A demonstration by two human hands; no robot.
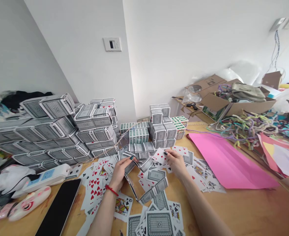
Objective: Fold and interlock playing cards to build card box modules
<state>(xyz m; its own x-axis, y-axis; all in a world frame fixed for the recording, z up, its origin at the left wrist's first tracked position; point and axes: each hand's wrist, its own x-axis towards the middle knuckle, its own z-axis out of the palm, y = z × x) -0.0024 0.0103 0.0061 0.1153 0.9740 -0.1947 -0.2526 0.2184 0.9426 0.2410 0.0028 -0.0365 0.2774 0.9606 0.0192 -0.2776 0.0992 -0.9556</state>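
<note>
My left hand [120, 173], with a red band at the wrist, pinches the edge of a grey-backed folded-card strip [145, 165]. Between the thumb and fingers of my right hand [177, 164] is a playing card [159, 156], its face with red diamonds turned up. Below and between the hands stands an angled piece of folded cards [154, 191], open in the middle. Loose cards lie face up on the left [95, 188], and a face-down card [159, 223] tops a pile near the front. Where the left fingertips meet the strip is partly hidden.
Stacked blocks of folded cards [58, 131] rise at the left, with more [161, 131] by the wall. Green-patterned card boxes [139, 135] sit between. A black phone [61, 206], a power strip [48, 177], pink paper [223, 160] and a cardboard box [242, 106] also occupy the table.
</note>
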